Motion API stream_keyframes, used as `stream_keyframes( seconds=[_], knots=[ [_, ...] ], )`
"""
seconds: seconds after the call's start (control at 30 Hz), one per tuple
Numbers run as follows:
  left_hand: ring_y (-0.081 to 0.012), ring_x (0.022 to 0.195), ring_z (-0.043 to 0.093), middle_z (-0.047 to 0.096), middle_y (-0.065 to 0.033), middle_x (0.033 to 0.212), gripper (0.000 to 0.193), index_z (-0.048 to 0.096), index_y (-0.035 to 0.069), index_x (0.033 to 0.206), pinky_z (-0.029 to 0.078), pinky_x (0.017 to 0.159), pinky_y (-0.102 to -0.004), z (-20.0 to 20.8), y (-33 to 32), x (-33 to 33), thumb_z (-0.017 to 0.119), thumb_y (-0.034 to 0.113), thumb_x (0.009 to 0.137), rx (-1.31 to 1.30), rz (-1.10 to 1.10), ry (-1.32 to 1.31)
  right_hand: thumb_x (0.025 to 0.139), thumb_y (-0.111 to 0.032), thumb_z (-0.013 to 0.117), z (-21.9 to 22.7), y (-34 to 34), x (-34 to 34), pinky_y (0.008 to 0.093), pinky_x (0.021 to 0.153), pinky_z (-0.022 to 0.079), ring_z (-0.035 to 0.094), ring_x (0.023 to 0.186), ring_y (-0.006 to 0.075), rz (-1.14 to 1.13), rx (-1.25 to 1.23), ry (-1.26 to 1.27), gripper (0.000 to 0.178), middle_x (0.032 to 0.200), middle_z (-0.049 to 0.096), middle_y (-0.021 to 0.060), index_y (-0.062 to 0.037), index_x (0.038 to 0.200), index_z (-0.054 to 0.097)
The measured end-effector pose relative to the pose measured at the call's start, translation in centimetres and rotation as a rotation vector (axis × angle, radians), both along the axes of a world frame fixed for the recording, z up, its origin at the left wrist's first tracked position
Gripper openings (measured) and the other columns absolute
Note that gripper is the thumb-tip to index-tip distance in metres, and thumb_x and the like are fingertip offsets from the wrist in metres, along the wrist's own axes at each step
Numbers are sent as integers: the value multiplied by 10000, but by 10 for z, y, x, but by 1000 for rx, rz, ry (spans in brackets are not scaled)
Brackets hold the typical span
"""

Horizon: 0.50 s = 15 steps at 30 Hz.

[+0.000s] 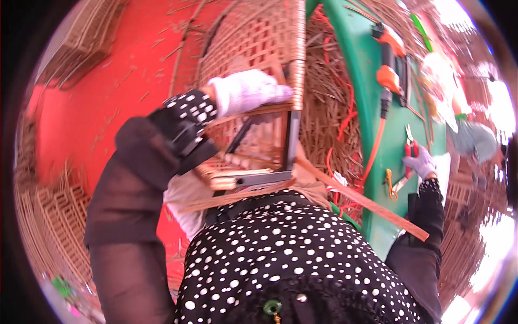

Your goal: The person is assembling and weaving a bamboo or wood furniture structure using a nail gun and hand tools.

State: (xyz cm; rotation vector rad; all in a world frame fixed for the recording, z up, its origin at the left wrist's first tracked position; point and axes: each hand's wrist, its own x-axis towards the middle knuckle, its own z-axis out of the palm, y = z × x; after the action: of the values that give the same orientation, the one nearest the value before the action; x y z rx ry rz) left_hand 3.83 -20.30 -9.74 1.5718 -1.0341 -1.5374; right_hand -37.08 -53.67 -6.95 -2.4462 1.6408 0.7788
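Note:
A woven rattan piece (243,48) with a dark metal frame (290,143) rests across my lap and reaches away from me. My left hand (248,92), in a pale glove, is closed round a wrapped rail at its right-hand side. Farther right, over the green table, my gloved right hand (420,162) is wrapped about the red handles of a pair of pliers (408,141), whose jaws point away from me. A flat rattan strip (372,208) slants from the woven piece over my lap toward my right forearm.
An orange and black air tool (389,65) with a hose lies on the green table (377,146). Near the pliers is a small yellow-orange tool (389,183). Loose rattan strips (329,102) heap beside the table. Woven pieces (81,40) stand on the red floor (140,70).

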Motion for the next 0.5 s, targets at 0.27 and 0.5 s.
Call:
stream_keyframes(
  seconds=[0.27,0.5],
  knots=[
    [-149,454,543,606,-82,630,404,629,21,788,444,409,-261,15,5,-3,500,391,884,189,140,39,742,-232,593,35,140,110,307,717,477,572,805,190,-179,1022,-1044,562,917,567,93,37,1206,425],
    [-87,428,475,561,-17,587,271,627,52,796,381,375,-227,-6,17,4,593,319,829,38,89,167,821,-210,567,57,229,182,284,677,483,603,748,161,-48,1147,-486,305,857,606,73,6,1034,538]
  ],
)
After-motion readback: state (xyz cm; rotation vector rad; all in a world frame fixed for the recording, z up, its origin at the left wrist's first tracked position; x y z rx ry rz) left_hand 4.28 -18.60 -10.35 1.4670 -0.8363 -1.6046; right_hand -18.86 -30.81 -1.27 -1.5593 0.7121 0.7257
